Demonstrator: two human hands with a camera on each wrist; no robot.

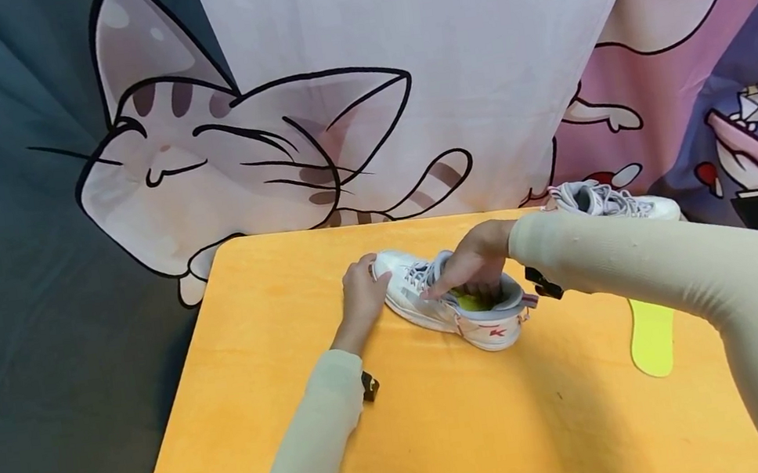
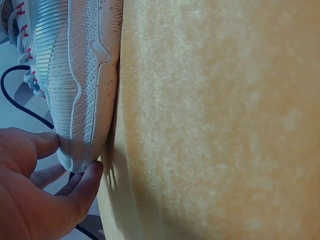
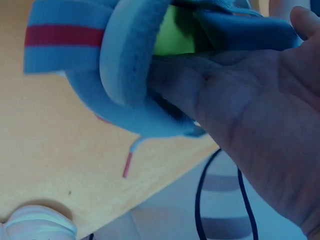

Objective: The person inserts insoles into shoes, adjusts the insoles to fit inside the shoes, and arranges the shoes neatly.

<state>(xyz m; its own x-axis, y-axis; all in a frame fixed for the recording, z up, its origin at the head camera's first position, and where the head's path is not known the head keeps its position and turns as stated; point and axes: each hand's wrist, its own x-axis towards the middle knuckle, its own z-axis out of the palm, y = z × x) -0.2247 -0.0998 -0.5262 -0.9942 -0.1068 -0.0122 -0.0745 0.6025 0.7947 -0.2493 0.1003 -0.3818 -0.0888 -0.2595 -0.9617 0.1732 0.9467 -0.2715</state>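
Note:
A white sneaker (image 1: 424,311) with grey laces lies on the table, its toe to the left. My left hand (image 1: 362,292) holds the toe; in the left wrist view the thumb and fingers (image 2: 86,187) pinch its tip. Inside the collar sits a yellow-green insole (image 1: 470,302). My right hand (image 1: 473,260) reaches down into the shoe opening, its thumb outside on the upper. The right wrist view shows the fingers running straight in over the insole (image 3: 175,32); their tips are hidden. A striped heel tab (image 3: 62,37) sticks out at the back.
A second white sneaker (image 1: 655,207) stands at the back right, partly behind my right sleeve. Below that forearm lies another yellow-green insole (image 1: 651,341), partly covered by the sleeve. The yellow table (image 1: 441,450) ends at a printed cat curtain (image 1: 325,30).

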